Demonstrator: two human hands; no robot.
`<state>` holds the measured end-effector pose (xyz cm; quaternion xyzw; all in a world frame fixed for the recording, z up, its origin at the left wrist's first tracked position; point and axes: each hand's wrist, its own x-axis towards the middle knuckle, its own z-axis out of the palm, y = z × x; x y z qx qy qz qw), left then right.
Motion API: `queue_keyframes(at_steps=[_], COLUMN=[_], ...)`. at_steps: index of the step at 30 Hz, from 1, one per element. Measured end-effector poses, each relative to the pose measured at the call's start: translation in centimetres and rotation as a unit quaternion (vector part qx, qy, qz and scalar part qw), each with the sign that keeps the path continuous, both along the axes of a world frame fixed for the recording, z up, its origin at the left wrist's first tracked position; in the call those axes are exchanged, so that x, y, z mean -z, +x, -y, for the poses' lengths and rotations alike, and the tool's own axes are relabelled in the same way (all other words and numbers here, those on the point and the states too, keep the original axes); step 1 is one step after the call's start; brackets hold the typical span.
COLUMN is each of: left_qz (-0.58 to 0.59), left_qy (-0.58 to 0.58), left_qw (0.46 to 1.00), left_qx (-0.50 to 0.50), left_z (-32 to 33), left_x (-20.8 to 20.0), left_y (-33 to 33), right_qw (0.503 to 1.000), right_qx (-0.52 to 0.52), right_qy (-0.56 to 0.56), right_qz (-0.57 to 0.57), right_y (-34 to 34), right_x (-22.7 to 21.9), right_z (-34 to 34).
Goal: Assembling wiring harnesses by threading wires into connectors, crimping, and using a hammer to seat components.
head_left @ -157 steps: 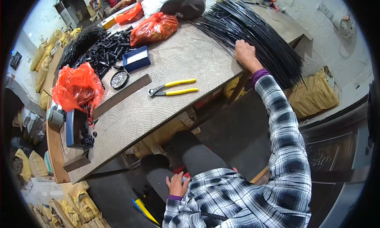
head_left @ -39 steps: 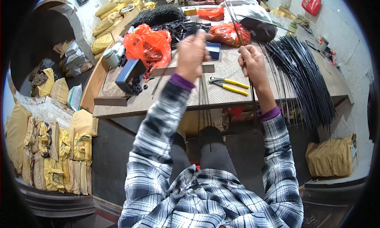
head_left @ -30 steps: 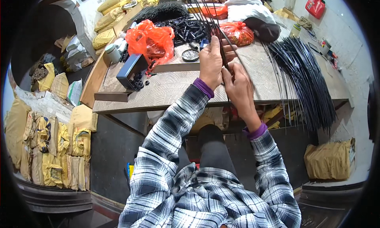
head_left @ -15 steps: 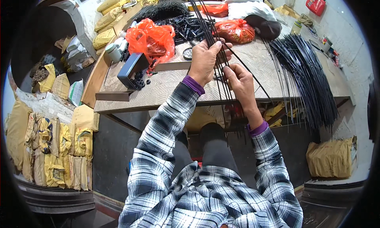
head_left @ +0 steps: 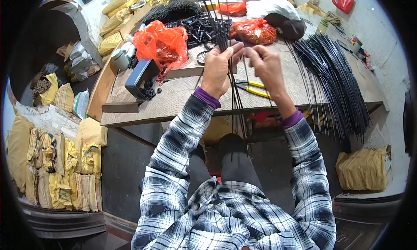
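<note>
Slender black rods [head_left: 234,93] fan from the clenched left hand [head_left: 216,71]; the right hand [head_left: 268,68] curls, its pinch unclear.

From the left side of the person's head, a fisheye camera looks steeply down and forward. The left hand [head_left: 216,72] and right hand [head_left: 266,70] are near; the plaid shirt [head_left: 230,211] is nearer, below them. Behind the hands the worktable [head_left: 191,91] recedes; far left of them, stacked sacks [head_left: 58,172] curve toward the rim.
</note>
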<state>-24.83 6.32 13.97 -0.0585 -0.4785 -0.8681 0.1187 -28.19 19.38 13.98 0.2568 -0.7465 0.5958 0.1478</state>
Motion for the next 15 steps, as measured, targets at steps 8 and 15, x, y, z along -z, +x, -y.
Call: queue_keyframes(at_steps=[8,15], left_qz=[-0.026,-0.018], left_qy=[0.1,-0.073], left_qw=[0.994,0.996], left_qx=[0.027,0.053], left_z=[-1.7,-0.6], left_x=[0.1,0.1], left_y=[-0.1,0.6], right_qw=[0.999,0.986], right_qx=[-0.034,-0.12], right_qy=[-0.02,-0.091], right_qz=[-0.004,0.074], right_y=[2.2,2.1], right_x=[2.7,2.0], right_z=[1.2,0.0])
